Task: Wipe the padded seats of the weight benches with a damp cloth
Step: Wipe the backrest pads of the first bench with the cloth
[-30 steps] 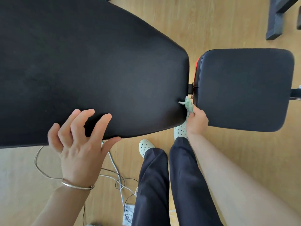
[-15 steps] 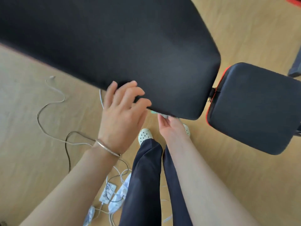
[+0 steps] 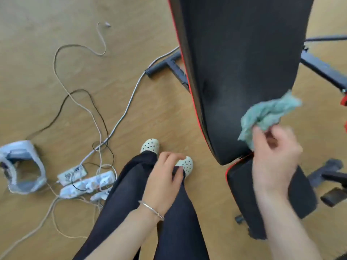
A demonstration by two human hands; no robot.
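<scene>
The left hand (image 3: 165, 177) is seen low over a dark trouser leg (image 3: 131, 184), fingers loosely curled, nothing gripped. The right hand (image 3: 274, 156) is raised above the small seat pad (image 3: 242, 184); a crumpled green cloth (image 3: 268, 115) is pinched in its fingers, at the near right edge of the long back pad (image 3: 244, 62). The hands are held well apart. Power strips (image 3: 88, 182) and cables (image 3: 97, 109) are spread on the wooden floor (image 3: 28, 53) further left.

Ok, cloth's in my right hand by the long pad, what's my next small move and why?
Probably press the green cloth flat onto the long pad and wipe: your right hand pinches it bunched up at the pad's lower right edge.
</scene>
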